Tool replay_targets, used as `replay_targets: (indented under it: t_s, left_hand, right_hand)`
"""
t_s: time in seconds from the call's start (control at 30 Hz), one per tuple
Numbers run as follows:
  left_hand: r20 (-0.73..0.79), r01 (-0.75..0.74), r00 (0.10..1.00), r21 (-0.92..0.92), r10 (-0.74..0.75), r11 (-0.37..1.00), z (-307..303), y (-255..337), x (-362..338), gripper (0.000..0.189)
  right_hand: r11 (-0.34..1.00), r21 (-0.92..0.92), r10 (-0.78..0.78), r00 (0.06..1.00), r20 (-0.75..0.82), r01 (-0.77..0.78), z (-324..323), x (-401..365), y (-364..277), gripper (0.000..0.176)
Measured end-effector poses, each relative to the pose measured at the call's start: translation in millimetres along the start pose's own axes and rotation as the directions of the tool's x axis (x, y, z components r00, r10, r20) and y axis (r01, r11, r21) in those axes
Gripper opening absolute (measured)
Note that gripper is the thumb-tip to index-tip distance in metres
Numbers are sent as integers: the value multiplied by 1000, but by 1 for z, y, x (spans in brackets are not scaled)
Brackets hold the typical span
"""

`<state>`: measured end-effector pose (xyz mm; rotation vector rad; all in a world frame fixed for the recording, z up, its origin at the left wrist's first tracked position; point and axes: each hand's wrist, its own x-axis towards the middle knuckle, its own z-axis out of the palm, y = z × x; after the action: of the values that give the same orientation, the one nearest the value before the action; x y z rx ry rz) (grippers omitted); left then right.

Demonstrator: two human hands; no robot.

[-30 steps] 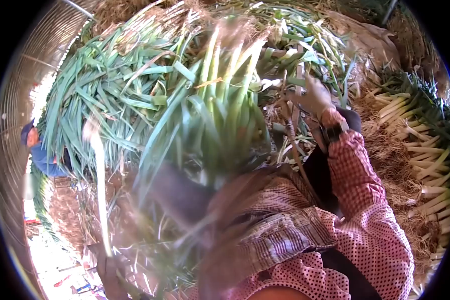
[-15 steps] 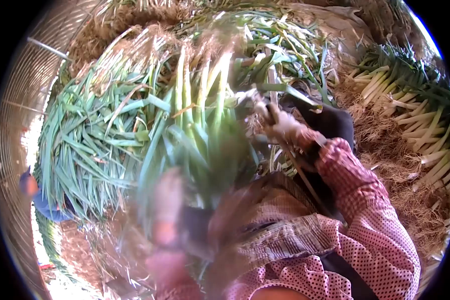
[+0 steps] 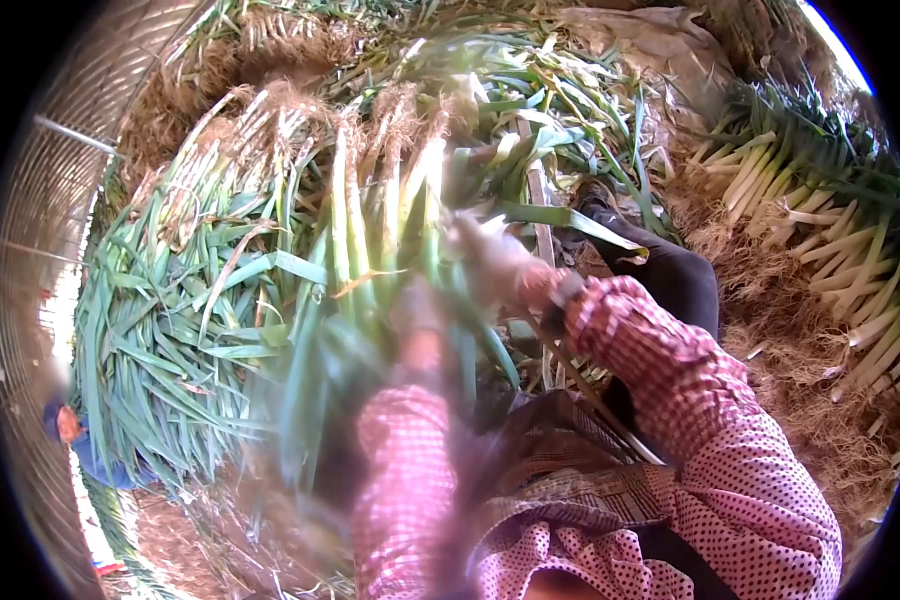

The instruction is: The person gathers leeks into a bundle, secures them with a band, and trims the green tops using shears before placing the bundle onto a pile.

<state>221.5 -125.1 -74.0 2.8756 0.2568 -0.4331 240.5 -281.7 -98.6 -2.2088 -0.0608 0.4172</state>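
Observation:
Several leeks (image 3: 390, 205) lie in front of me, pale stems and brown roots pointing away, green leaves toward me. My left hand (image 3: 417, 312) is over their leaves, just below the pale stems, and its fingers are smeared by motion. Beside the rightmost stem is my right hand (image 3: 490, 250), in what looks like a pale glove and also blurred. I cannot tell whether either hand grips a leek. Checked pink sleeves cover both forearms. A long thin stick (image 3: 600, 400) slants below my right forearm.
A large heap of leeks (image 3: 170, 290) fills the left side. More leeks (image 3: 835, 240) lie in a row at the right, roots toward me. My dark trouser leg (image 3: 670, 285) is right of centre. At the far left edge, another person's hand (image 3: 68, 423) shows beside a blue garment.
My left hand has moved up and right from the lower leaves onto the leeks. My right hand has shifted left and slightly down toward the stems.

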Motion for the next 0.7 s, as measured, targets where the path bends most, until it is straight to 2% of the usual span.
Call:
replay_targets:
  t_s: [0.07,0.13,0.17,0.2,0.23,0.27,0.3,0.33,0.37,0.43,0.47,0.57,0.6,0.7]
  left_hand:
    - [41,13,999,-49,-11,999,-10,3,6,61]
    - [18,-75,997,-142,78,987,1,-11,15,64]
    - [0,-126,992,-194,129,973,7,-13,19,66]
    - [-88,-110,992,-305,87,946,10,-9,8,64]
    - [-16,-53,999,-341,50,939,8,-5,2,59]
    - [-62,-80,996,-360,61,929,16,-2,-2,55]
    - [-103,-106,992,-378,72,920,26,0,-7,52]
    - [-261,-247,952,-357,158,901,44,0,-10,50]
    - [-207,-194,971,-378,122,905,46,9,-17,50]
    - [-110,-76,993,-406,34,911,40,21,-29,51]
    - [-75,-29,997,-376,0,926,42,20,-28,54]
    - [-154,-68,988,-363,12,929,59,12,-27,57]
    - [-134,-97,990,-471,38,877,43,20,-36,60]
    - [-186,-125,981,-397,53,909,86,-18,-12,60]
  right_hand:
    - [985,171,5,996,-88,10,2,20,9,84]
    - [945,327,29,998,-59,-8,-12,-3,5,81]
    - [930,365,-39,999,-10,40,-34,-45,-7,84]
    - [984,166,-77,993,92,61,-41,-72,-6,86]
    - [977,198,-97,993,61,83,-37,-110,4,90]
    - [957,258,-170,977,128,133,-42,-144,13,94]
    - [965,260,-85,977,194,32,-36,-160,20,100]
    - [955,295,-86,987,136,43,-27,-162,30,101]
    - [943,328,-90,993,73,61,-21,-161,37,102]
    - [927,367,10,986,168,-72,-40,-144,24,102]
    - [944,328,-1,995,104,-33,-34,-135,26,99]
    - [969,245,-31,999,-11,33,-25,-88,32,96]
    - [957,290,36,999,-15,-30,-27,-70,21,97]
    - [989,135,58,998,-19,-55,-35,-6,17,92]
